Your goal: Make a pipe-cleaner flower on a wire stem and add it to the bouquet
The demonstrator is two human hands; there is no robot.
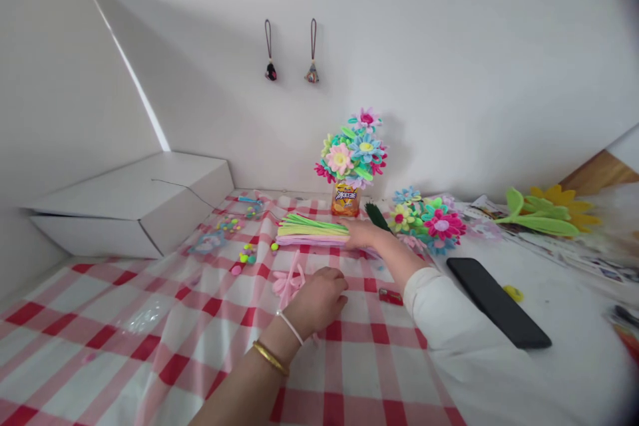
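Observation:
A bundle of pipe cleaners (pixel 312 229), sorted in green, yellow, pink and lilac bands, lies across the middle of the checked cloth. My right hand (pixel 363 235) reaches over to its right end and closes on it; the fingertips are partly hidden. Nearer to me, my left hand (pixel 322 299) hovers low above the cloth with curled fingers. What it holds, if anything, is out of sight. Just behind its wrist are pink looped pipe cleaners (pixel 288 283), partly covered by the hand. A small red item (pixel 391 297) rests on the cloth between my arms.
Behind the bundle stands an orange drink container (pixel 345 200) with fuzzy flowers (pixel 353 150). More fuzzy flowers (pixel 434 223) lie right of it. A black phone (pixel 499 303) sits by my right sleeve. On the left are a white box (pixel 124 193) and small pompoms (pixel 247 254).

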